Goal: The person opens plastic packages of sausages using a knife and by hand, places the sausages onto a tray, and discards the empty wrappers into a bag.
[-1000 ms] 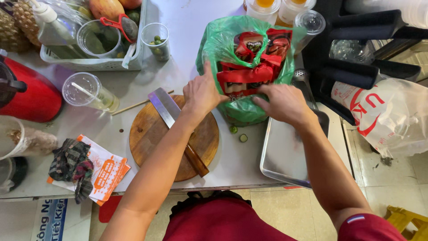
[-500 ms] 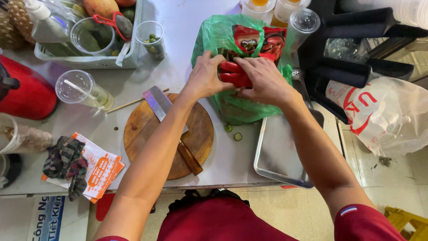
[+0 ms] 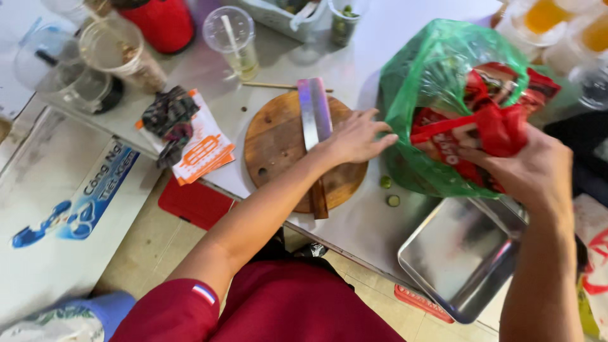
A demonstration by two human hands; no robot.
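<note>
Both hands had slid apart on the green plastic bag (image 3: 437, 82) beside the round chopping board (image 3: 278, 149). Right hand (image 3: 529, 171) gripped its red packets (image 3: 481, 123); left hand (image 3: 354, 136) touched it, fingers spread. Cleaver (image 3: 315, 120) lay there.

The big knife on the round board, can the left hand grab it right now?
Probably yes. The left hand is empty and hovers right beside the knife on the board, with nothing lying between them.
</note>
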